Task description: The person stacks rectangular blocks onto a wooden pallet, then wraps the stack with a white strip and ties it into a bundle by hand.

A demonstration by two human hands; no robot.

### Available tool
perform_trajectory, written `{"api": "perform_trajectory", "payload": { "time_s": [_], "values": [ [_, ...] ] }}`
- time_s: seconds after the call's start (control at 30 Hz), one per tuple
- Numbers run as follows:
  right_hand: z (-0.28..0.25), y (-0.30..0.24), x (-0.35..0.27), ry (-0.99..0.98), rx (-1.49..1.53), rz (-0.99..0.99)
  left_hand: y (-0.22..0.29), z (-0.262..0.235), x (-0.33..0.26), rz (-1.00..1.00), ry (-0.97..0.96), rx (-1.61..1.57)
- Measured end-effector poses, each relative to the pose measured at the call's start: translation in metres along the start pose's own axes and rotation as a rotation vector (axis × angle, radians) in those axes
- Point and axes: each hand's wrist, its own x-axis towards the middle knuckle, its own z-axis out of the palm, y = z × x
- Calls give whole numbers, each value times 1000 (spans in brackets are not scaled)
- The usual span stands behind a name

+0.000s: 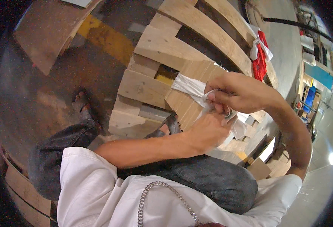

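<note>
Right of the frame's centre both hands meet on a strip of white cloth (191, 87) that lies across a small wooden board (189, 81): the right hand (242, 92) has its grip narrowed to a pinch on the cloth's end, and the left hand (210, 130), just below it, has its grip closed around the same bunch. The board rests on a wooden pallet (155, 45) filling the upper middle, and a red and white rag (260, 56) hangs at its edge in the upper right.

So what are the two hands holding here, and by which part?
Both hands grip a white cloth strip. The right hand pinches its middle between fingertips; the left hand holds the part just below, above the wooden pallet.
</note>
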Motion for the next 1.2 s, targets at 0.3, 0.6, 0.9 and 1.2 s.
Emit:
{"api": "perform_trajectory", "payload": {
  "time_s": [0.3, 0.6, 0.9, 1.2],
  "values": [
    [8, 2, 0, 19, 375, 175, -5, 1, -4, 164, 303, 83],
    [27, 44, -14, 350, 204, -271, -23, -71, -29, -132, 55, -1031],
    [59, 46, -18, 580, 96, -287, -44, -74, -6, -448, 454, -1450],
    [74, 20, -16, 754, 231, -26, -43, -70, -30, -252, 396, -388]
  ]
}}
